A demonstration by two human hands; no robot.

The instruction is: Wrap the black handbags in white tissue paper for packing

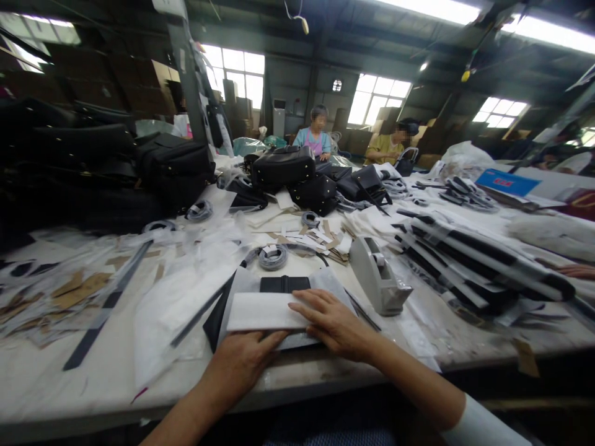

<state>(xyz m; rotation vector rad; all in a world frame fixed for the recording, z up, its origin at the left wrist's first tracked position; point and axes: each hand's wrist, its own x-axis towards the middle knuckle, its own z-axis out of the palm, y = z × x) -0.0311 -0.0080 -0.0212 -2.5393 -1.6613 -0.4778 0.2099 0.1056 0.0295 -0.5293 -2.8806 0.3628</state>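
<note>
Head view: at the near edge of a pale, scuffed table [41, 390], the person's left hand [242, 365] and right hand [334, 322] lie flat, palms down, on a white sheet [263, 311] laid across a flat black panel [284, 284]; the fingers are loosely extended and press rather than grip, holding nothing. The sheet, soft and matt like thin foam or paper, covers the panel's near part, while a ribbed black strip shows uncovered at the far edge and a grey translucent wrap spreads beneath, so the covering looks partly done, with no tape visible on it. Just to the right stands a grey plastic tape dispenser [379, 275], wedge-shaped; beyond the panel lies a roll of tape [273, 256] among cardboard offcuts [316, 238]. Further right, long black straps [474, 260] lie in clear film sleeves. Farther back, glossy black handbags [283, 166] are heaped mid-table, and two co-workers [316, 142] sit at the far end under bright windows
</note>
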